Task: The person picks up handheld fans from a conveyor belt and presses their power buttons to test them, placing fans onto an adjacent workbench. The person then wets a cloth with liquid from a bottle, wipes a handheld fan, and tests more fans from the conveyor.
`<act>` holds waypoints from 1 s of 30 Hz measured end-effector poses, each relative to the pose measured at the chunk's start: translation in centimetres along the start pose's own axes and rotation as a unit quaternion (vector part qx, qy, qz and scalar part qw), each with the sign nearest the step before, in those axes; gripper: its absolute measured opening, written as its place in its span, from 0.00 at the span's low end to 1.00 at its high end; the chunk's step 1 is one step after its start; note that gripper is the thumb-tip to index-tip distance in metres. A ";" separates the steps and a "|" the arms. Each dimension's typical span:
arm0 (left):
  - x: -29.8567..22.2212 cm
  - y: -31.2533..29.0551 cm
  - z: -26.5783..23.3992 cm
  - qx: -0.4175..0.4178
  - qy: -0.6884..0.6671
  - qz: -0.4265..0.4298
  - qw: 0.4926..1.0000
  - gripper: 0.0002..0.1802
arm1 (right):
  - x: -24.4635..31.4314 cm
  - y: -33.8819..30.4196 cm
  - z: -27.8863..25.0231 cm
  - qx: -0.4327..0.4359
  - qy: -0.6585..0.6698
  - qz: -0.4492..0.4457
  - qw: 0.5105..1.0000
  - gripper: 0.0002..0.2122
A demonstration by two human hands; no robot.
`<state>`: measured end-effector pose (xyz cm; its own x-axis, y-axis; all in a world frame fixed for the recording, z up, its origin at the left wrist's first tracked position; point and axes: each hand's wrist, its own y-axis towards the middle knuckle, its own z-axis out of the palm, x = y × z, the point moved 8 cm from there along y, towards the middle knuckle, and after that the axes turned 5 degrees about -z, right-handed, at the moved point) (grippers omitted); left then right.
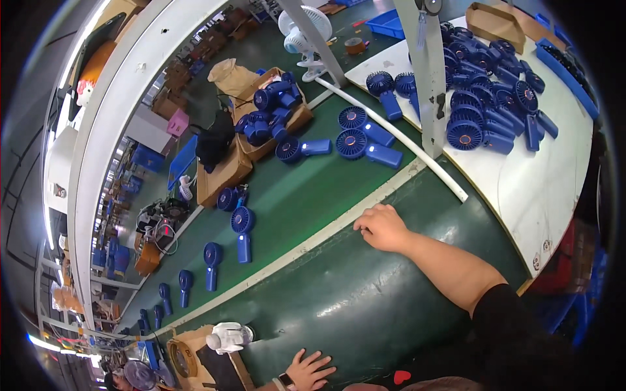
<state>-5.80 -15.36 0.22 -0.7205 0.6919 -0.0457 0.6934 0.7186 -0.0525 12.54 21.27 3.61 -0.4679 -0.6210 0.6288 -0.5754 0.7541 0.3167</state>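
My right hand (383, 228) rests at the pale strip (313, 242) along the bench edge, its fingers loosely bent and nothing seen in them. Lower down, my left hand (311, 371) lies on the green bench top (339, 313) with its fingers spread; a watch is on its wrist. Beyond the strip, on a green belt (293, 208), lie several blue handheld fans. The closest to my right hand are a fan (352, 143) with its handle to the right and another fan (242, 225) farther left. More fans trail off toward the lower left.
A cardboard box (244, 159) on the belt holds blue fans. At right, a white table (521, 189) carries a heap of fans (482, 98). A white tube (404, 140) slants past a metal post (427, 85). A white object (229, 337) stands by a tape roll (181, 358).
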 end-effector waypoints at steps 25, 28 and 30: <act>-0.2 -0.4 0.7 0.028 -0.044 -0.053 0.997 0.31 | 0.1 -0.1 0.2 0.001 0.003 0.002 1.000 0.08; -0.2 -0.7 1.1 0.051 -0.031 -0.046 0.997 0.34 | 0.0 -0.1 0.2 -0.011 -0.010 -0.003 1.000 0.08; -0.2 -0.7 1.2 0.056 -0.040 -0.040 0.997 0.34 | -0.1 0.0 0.3 -0.002 -0.008 0.001 1.000 0.08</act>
<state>-6.10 -16.10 -0.91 -0.7747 0.6217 -0.1152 0.6320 0.7561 -0.1699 12.37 21.23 3.33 -0.4791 -0.6231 0.6182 -0.5726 0.7557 0.3180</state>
